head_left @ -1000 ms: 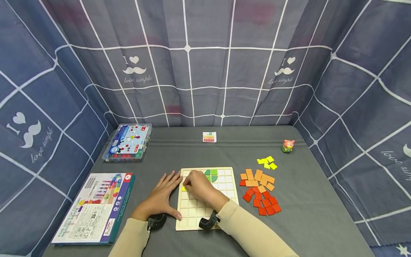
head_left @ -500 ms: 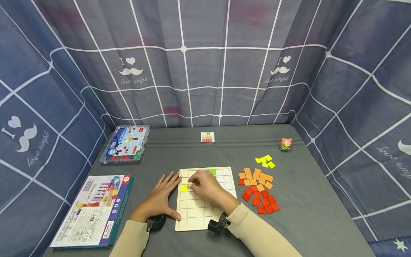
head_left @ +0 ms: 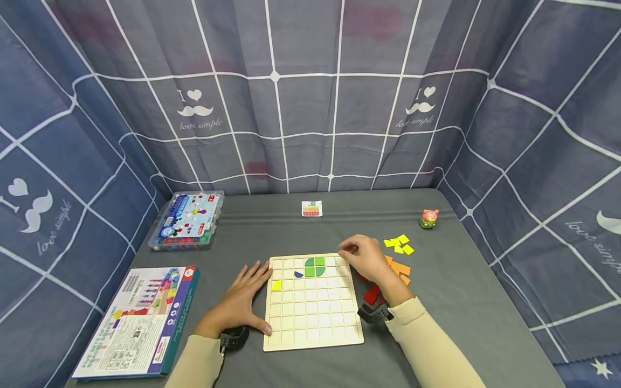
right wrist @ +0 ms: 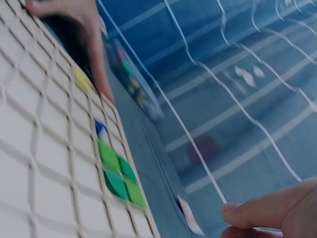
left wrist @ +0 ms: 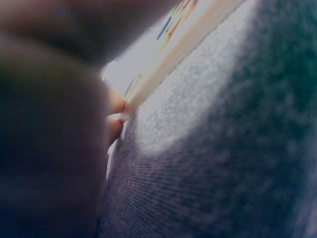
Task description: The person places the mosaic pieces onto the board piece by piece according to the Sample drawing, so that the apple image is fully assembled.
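A pale wooden grid board (head_left: 312,307) lies on the grey cloth. My left hand (head_left: 239,304) rests with spread fingers along its left edge, thumb near the lower corner. In the grid sit a yellow square tile (head_left: 276,285), a small dark blue rounded piece (head_left: 298,274) and a group of green pieces (head_left: 315,268), some with curved sides. Over the board's upper right corner hovers my right hand (head_left: 366,258), fingers loosely bent. No piece shows between its thumb and finger in the right wrist view. The left wrist view is dark and mostly blocked.
Loose yellow tiles (head_left: 398,245) lie right of the board, beyond orange tiles (head_left: 400,268) and red tiles (head_left: 372,295), partly hidden by my right arm. A pattern card (head_left: 311,209), a pig figurine (head_left: 429,218), a plastic case (head_left: 189,221) and a boxed set (head_left: 138,323) stand around.
My right hand has left the yellow tile's spot in the grid and moved right to the board's upper right corner, uncovering the blue and green pieces. My left hand stays put.
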`<state>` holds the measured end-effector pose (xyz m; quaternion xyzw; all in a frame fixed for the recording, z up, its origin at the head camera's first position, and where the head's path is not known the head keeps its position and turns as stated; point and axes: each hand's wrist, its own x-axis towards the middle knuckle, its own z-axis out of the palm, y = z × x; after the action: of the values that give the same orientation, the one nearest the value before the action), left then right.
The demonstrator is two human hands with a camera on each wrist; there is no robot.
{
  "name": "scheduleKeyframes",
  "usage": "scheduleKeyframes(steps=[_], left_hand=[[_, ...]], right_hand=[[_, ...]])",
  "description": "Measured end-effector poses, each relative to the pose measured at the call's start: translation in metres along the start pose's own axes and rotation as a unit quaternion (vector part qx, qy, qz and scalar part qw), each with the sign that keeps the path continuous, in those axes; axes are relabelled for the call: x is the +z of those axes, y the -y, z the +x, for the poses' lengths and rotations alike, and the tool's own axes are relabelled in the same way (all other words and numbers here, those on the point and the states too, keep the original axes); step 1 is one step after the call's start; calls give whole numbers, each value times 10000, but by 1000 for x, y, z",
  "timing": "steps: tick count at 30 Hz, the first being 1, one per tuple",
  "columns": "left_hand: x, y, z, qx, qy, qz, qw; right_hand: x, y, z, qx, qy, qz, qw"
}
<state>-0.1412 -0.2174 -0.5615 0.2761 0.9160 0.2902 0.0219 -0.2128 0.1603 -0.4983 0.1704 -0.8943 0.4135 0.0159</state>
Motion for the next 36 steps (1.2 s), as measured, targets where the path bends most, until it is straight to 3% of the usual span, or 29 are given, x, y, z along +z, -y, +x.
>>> scheduleKeyframes(steps=[12, 19, 32, 36], left_hand=[[-3, 1, -2, -197, 99, -19, 9998], [-4, 0, -2, -162, 54, -27, 9999], [-2, -1, 0, -165, 54, 30, 9998], [-2, -2, 1, -184, 113, 29, 9998]], right_hand=[[-70, -64, 6, 466, -632, -121, 9968], [-99, -97, 1, 795, -735, -611, 9922], [-111, -126, -12, 1320, -210, -886, 9871], [-110, -129, -17, 1285, -125, -1092, 9856]])
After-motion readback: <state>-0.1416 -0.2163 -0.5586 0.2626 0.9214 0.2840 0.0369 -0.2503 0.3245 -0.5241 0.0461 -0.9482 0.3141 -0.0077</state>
